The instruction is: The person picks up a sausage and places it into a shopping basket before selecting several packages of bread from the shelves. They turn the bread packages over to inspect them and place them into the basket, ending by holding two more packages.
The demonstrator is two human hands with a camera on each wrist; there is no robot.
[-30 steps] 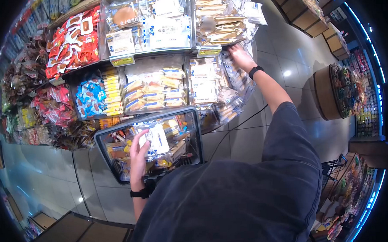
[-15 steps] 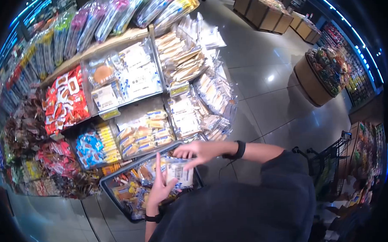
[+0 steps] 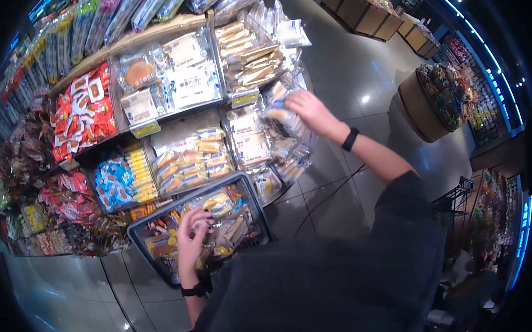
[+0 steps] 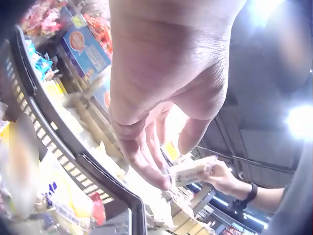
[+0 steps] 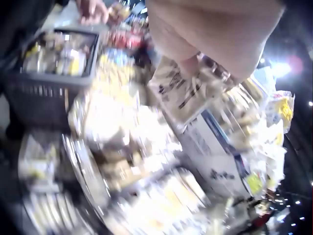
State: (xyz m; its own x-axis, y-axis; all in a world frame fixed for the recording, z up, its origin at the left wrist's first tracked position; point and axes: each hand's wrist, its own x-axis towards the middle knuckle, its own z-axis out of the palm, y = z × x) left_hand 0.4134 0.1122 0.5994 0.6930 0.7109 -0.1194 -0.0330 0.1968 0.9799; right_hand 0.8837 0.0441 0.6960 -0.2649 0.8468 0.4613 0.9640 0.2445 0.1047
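My right hand (image 3: 311, 112) is raised over the right end of the display and pinches a clear-wrapped bread pack (image 3: 280, 111) with blue print. In the right wrist view the pack (image 5: 178, 93) shows a pale face with dark lettering. The left wrist view catches the same pack (image 4: 190, 171) at the right fingertips. Over the dark basket (image 3: 257, 205), my left hand (image 3: 192, 240) has loosely bent fingers and holds nothing. Several wrapped snacks (image 3: 236, 231) lie inside the basket.
Tiered trays hold red packets (image 3: 85, 114), blue packets (image 3: 115, 179), small wrapped breads (image 3: 194, 163) and tan packs (image 3: 255, 65). Tiled floor (image 3: 348, 144) lies right of the display, with a round stand (image 3: 420, 106) farther off. A dark cart (image 3: 457, 196) stands at right.
My right hand went from the display's right end to the basket with a pack, then back up over the display, holding a pack. The left hand stayed over the basket, its fingers now more bent.
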